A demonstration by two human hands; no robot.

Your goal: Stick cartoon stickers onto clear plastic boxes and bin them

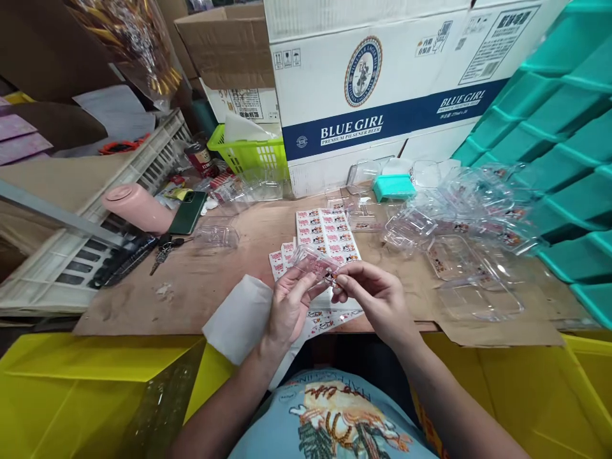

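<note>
My left hand [291, 301] is closed around a small clear plastic case [313, 260] above the table's front part. At the case's right end, my right hand [375, 296] pinches a cartoon sticker [331, 278] against the plastic. Whether the sticker is fully stuck down cannot be made out. Just beyond the hands lie white sheets of pink and cartoon stickers [327, 228], partly covered by the fingers and case. Pale backing paper [241, 315] sticks out to the left of my left wrist.
Several clear cases [456, 255] are piled at the right, near a turquoise piece [394, 187] and stacked turquoise bins [549, 134]. Keys [162, 254], a phone [188, 212] and a pink bottle [136, 207] lie left. A white beer carton [310, 76] stands behind.
</note>
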